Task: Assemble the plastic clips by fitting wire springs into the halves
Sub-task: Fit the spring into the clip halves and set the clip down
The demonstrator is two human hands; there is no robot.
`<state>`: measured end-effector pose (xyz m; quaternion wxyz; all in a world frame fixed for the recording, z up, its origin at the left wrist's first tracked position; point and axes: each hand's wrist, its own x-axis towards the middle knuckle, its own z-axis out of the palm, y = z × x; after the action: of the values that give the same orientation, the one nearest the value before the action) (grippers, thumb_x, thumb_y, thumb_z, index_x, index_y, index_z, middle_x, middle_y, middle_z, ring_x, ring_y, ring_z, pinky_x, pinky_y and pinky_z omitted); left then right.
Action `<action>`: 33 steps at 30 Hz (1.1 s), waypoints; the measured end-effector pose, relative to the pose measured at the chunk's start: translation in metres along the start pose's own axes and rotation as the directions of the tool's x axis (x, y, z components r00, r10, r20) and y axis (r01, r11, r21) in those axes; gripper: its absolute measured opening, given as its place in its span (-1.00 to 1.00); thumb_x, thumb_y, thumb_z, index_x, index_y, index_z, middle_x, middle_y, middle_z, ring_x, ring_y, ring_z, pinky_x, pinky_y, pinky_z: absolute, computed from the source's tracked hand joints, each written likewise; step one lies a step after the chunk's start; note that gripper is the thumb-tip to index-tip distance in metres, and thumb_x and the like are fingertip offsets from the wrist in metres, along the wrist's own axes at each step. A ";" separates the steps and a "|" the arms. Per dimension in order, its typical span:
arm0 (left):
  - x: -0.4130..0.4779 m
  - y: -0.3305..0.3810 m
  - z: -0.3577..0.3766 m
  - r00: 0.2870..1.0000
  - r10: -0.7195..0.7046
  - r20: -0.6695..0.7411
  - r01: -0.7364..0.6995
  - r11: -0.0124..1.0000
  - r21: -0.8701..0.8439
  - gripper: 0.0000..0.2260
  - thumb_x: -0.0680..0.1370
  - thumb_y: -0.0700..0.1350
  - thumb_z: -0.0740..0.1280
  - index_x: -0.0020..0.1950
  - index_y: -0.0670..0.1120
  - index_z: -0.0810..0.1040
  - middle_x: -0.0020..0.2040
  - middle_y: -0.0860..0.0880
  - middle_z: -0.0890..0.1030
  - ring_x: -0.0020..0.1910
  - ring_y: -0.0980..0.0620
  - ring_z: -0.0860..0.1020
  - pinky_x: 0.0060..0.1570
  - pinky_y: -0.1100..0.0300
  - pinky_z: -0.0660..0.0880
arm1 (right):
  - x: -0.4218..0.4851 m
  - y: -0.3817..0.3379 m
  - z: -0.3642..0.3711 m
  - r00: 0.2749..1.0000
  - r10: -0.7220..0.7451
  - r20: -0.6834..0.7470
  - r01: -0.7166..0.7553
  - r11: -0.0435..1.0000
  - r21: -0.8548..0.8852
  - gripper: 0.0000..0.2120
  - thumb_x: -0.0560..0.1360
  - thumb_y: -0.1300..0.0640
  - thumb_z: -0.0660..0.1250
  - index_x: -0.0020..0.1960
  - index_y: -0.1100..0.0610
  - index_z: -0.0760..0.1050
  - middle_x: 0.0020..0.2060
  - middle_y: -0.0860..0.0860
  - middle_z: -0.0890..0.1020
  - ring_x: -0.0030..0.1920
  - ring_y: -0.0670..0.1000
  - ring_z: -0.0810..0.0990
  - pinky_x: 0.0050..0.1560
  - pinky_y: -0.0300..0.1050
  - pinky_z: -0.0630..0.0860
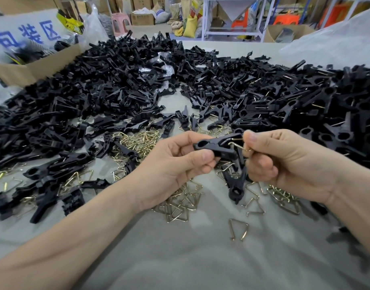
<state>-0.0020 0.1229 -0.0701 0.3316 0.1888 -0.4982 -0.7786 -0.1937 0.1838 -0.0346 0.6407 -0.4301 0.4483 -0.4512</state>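
My left hand (175, 166) grips a pair of black plastic clip halves (218, 145) by their round-holed end, held above the table. My right hand (284, 162) pinches a brass wire spring (237, 144) whose ends sit against the tail of those halves. A second black clip (235, 185) hangs below my right hand, its hold hidden by my fingers. Loose triangular wire springs (180, 204) lie scattered on the grey table (180, 258) under both hands.
A big heap of black clip halves (127, 84) covers the far table. A mound of clips with springs (336, 114) rises at right, more lie at left (46, 176). A cardboard box (29, 68) stands far left; a clear plastic bag (336, 40) far right.
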 end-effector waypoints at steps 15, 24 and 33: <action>-0.001 0.004 0.004 0.998 0.053 -0.035 -0.050 0.996 0.074 -0.67 0.28 -0.21 0.43 0.03 -0.21 0.55 -0.30 0.00 0.65 -0.33 0.14 0.61 -0.25 0.38 0.53 | 0.001 0.004 0.005 0.996 -0.086 -0.006 0.084 0.984 -0.156 -0.78 0.16 -0.04 0.43 -0.50 0.10 0.56 -0.65 -0.04 0.40 -0.62 -0.13 0.31 -0.56 -0.37 0.28; -0.001 0.003 0.002 0.999 0.050 -0.020 -0.048 0.996 0.079 -0.76 0.28 -0.21 0.46 -0.07 -0.15 0.66 -0.29 -0.03 0.65 -0.34 0.12 0.61 -0.26 0.37 0.53 | 0.002 0.008 0.001 0.998 -0.054 0.035 0.058 0.989 -0.136 -0.77 0.21 -0.05 0.40 -0.49 0.08 0.56 -0.65 -0.05 0.39 -0.60 -0.13 0.30 -0.52 -0.34 0.29; -0.001 0.002 -0.001 0.999 0.041 -0.034 -0.035 0.988 0.149 -0.82 0.36 -0.29 0.41 -0.07 -0.13 0.65 -0.28 -0.04 0.66 -0.33 0.11 0.62 -0.24 0.36 0.54 | 0.004 0.009 0.002 0.998 -0.061 0.029 0.064 0.991 -0.116 -0.77 0.22 -0.05 0.39 -0.52 0.05 0.52 -0.65 -0.05 0.39 -0.62 -0.13 0.29 -0.52 -0.33 0.27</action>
<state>0.0001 0.1225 -0.0689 0.3406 0.2175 -0.5520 -0.7294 -0.1896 0.1817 -0.0433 0.6055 -0.4866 0.4521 -0.4385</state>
